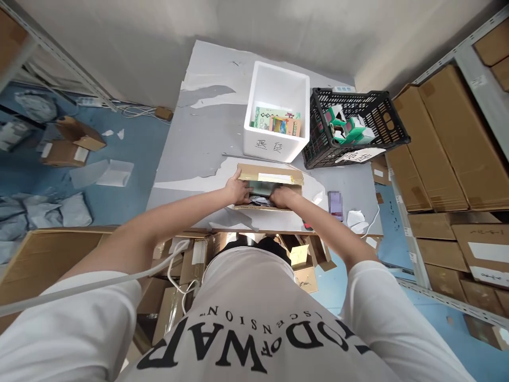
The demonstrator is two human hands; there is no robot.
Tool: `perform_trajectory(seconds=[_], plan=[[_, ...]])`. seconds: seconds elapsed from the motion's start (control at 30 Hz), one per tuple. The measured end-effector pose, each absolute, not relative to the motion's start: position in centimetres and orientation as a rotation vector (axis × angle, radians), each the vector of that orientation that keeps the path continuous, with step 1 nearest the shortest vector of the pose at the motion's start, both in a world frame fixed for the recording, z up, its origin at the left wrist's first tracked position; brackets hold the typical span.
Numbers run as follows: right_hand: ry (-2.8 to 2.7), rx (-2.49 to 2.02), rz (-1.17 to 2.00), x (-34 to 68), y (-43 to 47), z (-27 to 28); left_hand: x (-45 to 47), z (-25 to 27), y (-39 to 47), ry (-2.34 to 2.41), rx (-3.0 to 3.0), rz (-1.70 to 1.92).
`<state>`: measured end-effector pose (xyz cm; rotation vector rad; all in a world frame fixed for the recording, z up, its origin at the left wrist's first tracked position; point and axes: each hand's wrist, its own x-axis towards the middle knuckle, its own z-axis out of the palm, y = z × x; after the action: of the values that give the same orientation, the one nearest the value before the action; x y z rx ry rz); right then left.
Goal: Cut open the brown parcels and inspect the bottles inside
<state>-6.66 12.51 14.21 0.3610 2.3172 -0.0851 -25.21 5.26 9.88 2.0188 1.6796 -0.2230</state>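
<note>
A small cardboard box (pixel 243 171) lies open on the table in front of me, its far flap raised and bearing a white label. My left hand (pixel 237 191) grips the box's left end, thumb up along the edge and fingers over the inside. My right hand (pixel 283 197) reaches in at the right end with curled fingers; their tips are hidden, so what they hold cannot be made out. Between the hands, a pale green item (pixel 262 187) and some dark crumpled material (pixel 260 200) show inside the box.
Behind the box stands a white foam box (pixel 274 148) holding printed packets. Right of it is a black plastic crate (pixel 358 143) with green-and-white cartons. A purple phone-like item (pixel 335 206) and crumpled paper (pixel 357 220) lie on the table (pixel 186 138). Cartons fill the right shelving.
</note>
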Motion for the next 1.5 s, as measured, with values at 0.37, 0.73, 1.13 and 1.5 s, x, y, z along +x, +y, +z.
perform_trajectory(seconds=[0.37,0.73,1.13,1.5], plan=[[2.457,0.322,0.082,-4.3,13.0,17.1,-23.9,14.1,4.8,1.867,2.188,-0.144],[2.468,0.818,-0.133,1.4,18.0,14.5,-24.2,18.6,1.2,2.094,2.221,-0.350],[2.389,0.835,-0.368,1.6,18.8,12.7,-28.8,14.4,4.0,1.807,1.880,-0.485],[2.305,0.840,-0.318,0.8,18.0,13.1,-28.4,12.9,3.6,1.823,1.903,-0.405]])
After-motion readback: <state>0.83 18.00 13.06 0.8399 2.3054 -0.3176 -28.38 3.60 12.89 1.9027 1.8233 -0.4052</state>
